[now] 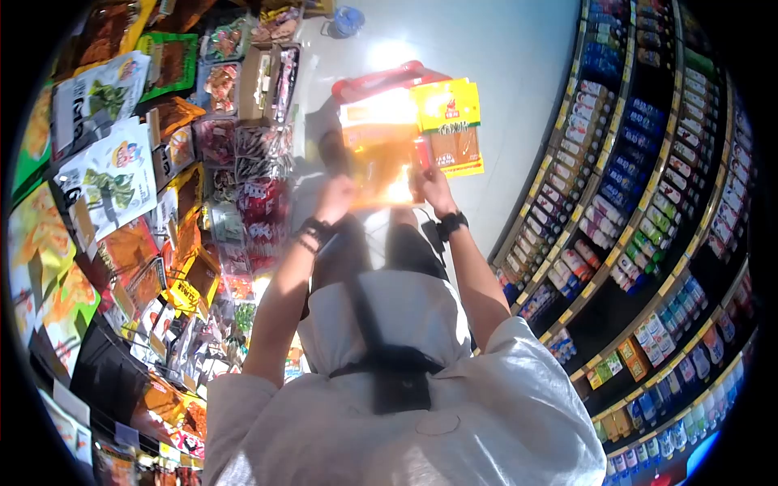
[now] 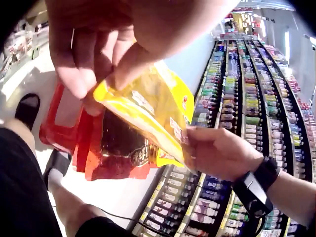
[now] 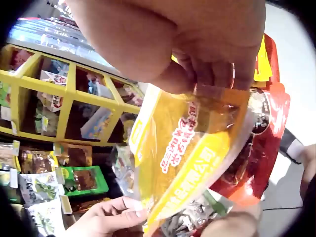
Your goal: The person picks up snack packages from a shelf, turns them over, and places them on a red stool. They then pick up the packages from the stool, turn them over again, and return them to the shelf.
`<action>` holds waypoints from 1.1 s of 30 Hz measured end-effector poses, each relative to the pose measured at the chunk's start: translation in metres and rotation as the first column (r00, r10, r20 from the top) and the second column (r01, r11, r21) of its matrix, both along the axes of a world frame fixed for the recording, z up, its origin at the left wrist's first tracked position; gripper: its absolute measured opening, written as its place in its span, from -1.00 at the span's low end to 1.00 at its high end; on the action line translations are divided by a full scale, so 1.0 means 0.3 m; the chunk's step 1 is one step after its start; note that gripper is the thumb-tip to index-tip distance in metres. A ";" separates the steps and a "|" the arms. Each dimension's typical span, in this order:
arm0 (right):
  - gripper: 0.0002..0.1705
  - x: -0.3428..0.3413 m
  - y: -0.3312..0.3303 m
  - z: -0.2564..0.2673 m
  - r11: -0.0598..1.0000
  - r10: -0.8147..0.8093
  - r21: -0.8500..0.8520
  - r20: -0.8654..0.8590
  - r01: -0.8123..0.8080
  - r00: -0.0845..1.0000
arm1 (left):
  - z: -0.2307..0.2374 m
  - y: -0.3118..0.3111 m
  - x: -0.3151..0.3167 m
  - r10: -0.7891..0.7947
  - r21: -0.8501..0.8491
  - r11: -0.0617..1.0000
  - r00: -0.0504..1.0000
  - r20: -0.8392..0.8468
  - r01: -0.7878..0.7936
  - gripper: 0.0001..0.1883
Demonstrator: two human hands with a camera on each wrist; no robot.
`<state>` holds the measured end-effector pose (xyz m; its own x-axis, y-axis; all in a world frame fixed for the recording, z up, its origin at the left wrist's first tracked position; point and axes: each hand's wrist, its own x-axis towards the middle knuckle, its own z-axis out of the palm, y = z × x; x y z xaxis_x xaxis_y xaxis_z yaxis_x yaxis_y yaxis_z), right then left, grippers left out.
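Both hands hold a yellow-orange snack packet (image 3: 182,143) with printed lettering, out in front of the body. The left hand (image 2: 108,44) pinches one corner of it between thumb and fingers. At the opposite edge the right hand (image 2: 217,150) grips it; in the right wrist view that hand (image 3: 197,49) fills the top. Glare washes out much of the packet (image 1: 377,154) in the head view. Just beyond the right hand shows another yellow packet (image 1: 454,125) with brown contents, overlapping the red basket (image 1: 413,69). Dark packaging (image 2: 121,140) lies in the basket.
Shelves of bottles (image 1: 632,162) run along the right. On the left, a display of bagged snacks (image 1: 105,178) stands close by, with yellow-edged bins (image 3: 74,103) farther along. The pale floor (image 1: 519,49) lies between. A blue object (image 1: 348,22) sits on it ahead.
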<state>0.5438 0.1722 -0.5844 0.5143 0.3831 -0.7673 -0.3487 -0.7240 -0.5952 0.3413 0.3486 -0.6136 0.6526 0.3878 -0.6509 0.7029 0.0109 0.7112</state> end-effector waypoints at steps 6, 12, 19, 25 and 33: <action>-0.86 -0.012 0.031 0.171 0.986 0.084 0.162 -0.223 -0.048 0.971 | 0.191 -0.013 -0.141 0.154 -0.134 0.982 0.979 0.132 -0.136 -0.93; -0.77 0.020 0.026 0.234 0.893 0.333 0.377 -0.186 -0.246 0.924 | 0.403 -0.172 -0.248 0.331 -0.040 0.943 0.927 0.173 -0.330 -0.89; -0.86 0.062 -0.001 0.773 0.721 0.362 0.595 0.116 -0.356 0.925 | 0.796 -0.350 -0.198 0.548 0.097 0.783 0.754 0.362 -0.615 -0.90; -0.89 0.062 -0.137 1.101 0.527 0.215 0.545 0.656 -0.651 0.723 | 0.879 -0.505 -0.135 0.674 -0.204 0.737 0.674 0.302 -0.645 -0.86; -0.82 -0.217 -0.299 1.313 0.127 0.373 0.314 0.864 -0.941 0.338 | 0.816 -0.774 -0.276 0.794 -0.502 0.601 0.534 0.290 -0.622 -0.89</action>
